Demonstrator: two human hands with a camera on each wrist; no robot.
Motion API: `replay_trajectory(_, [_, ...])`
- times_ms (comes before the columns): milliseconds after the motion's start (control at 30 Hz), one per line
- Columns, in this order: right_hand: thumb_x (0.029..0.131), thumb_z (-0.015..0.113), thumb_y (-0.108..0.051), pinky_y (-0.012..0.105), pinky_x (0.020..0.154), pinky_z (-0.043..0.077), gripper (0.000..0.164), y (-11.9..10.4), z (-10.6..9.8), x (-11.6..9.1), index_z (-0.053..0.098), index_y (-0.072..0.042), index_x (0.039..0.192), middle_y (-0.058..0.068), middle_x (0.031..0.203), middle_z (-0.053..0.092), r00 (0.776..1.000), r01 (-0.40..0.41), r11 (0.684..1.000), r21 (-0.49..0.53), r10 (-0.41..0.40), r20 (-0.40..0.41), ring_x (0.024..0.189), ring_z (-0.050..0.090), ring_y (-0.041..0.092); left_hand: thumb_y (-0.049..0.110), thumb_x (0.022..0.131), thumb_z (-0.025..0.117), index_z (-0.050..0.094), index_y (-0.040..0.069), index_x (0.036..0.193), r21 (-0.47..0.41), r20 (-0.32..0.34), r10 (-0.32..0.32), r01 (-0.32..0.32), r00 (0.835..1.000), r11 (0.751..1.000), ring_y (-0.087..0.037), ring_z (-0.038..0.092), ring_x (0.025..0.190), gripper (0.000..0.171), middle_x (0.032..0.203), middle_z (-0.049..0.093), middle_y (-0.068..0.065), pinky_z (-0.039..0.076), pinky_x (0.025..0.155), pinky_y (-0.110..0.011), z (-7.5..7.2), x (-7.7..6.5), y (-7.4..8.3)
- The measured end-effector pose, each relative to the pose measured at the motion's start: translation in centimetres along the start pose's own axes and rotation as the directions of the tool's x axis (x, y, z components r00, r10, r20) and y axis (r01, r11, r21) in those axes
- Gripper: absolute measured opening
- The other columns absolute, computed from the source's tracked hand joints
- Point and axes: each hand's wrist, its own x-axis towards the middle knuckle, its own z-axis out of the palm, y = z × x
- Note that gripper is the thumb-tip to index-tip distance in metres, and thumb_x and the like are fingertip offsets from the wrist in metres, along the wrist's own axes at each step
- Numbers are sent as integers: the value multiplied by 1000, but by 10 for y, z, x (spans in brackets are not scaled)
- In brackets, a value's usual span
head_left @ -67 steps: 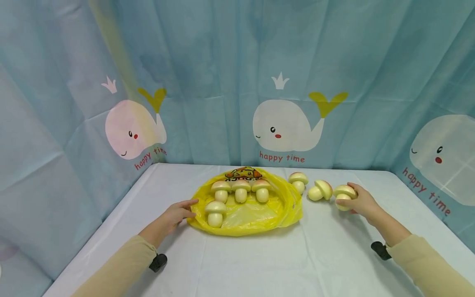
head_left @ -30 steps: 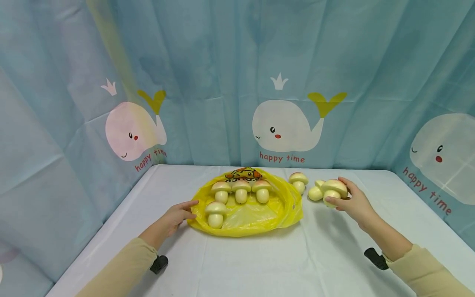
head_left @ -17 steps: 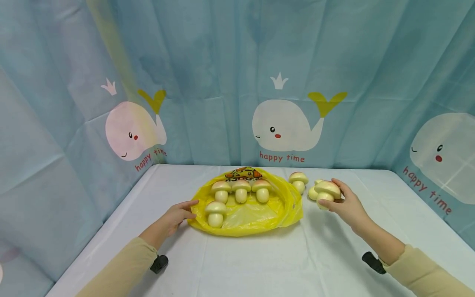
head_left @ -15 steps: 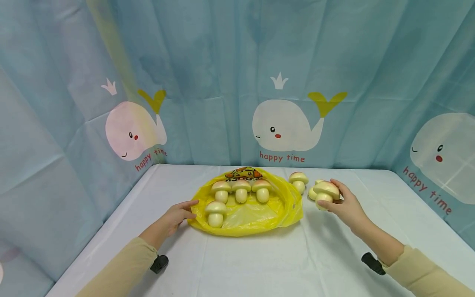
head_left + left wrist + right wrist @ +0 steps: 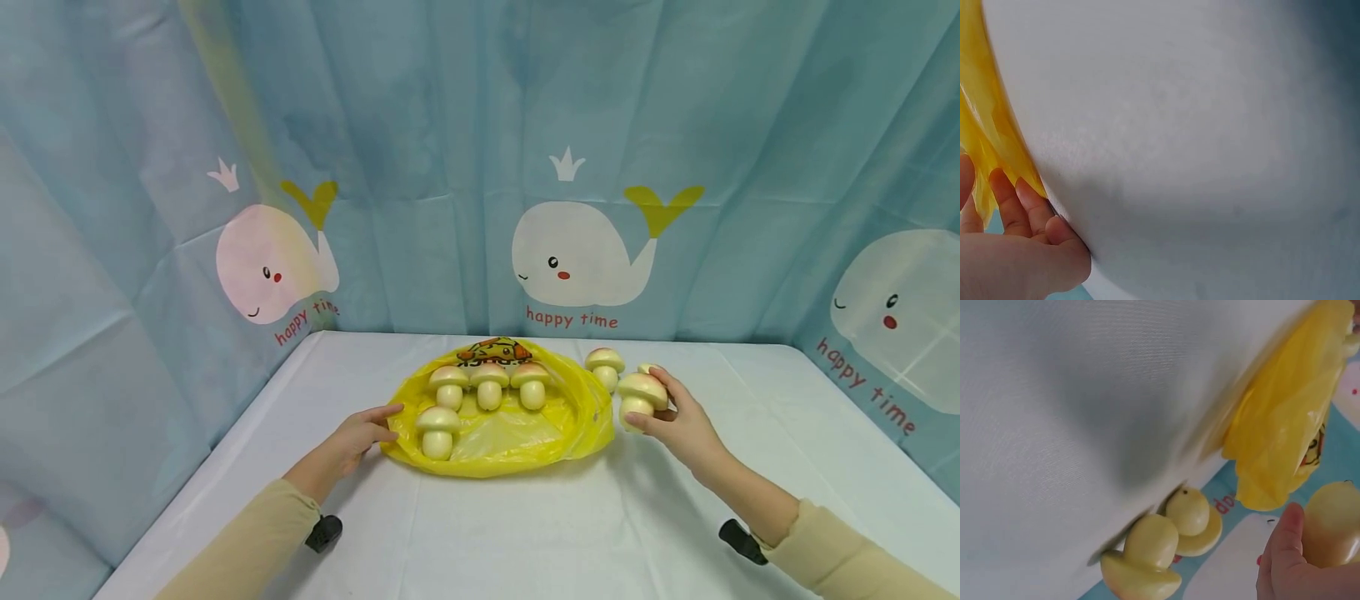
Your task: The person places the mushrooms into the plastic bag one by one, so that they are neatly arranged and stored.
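R hand (image 5: 686, 432) grips mushroom (image 5: 641, 389), just R of yellow bag (image 5: 487, 468); prob. mid-carry. L hand (image 5: 352, 442) at bag's L side, pinch or touch unclear. Next prob. needs lift over bag edge.

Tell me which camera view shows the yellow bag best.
The head view: the yellow bag shows there nearly whole, with four mushrooms inside. The left wrist view catches only a strip at the frame's left edge, by the left hand. The right wrist view shows its outer side and part of its print.
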Motion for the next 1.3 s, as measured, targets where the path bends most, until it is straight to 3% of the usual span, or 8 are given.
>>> replay_trajectory(567, [89,72,-19,23,81,51,87,-6,23,-4,17,-3,154,25,147,31,998,11,998,66,-15,59,110,52,35,-1,92,56,42,3,146,3,-13,-3,3,1000,1000,-44,24,136,56,150,27,-28,15,112,-57,1,-1,0])
replay_trajectory(900, [89,72,-15,24,84,50,86,-10,34,-5,16,-1,154,25,149,29,996,1,996,89,-9,87,114,52,36,-2,92,56,42,2,146,0,-17,3,-3,1000,1000,-44,24,135,56,148,29,-28,14,112,-58,1,0,-2])
replay_trajectory(1300, [88,73,-15,26,82,51,85,-16,50,-2,20,-2,153,23,145,35,994,2,993,117,-15,108,107,55,31,-3,92,56,42,2,146,-4,-18,-11,11,1000,1000,-44,19,140,56,152,26,-28,13,112,-56,1,-1,1])
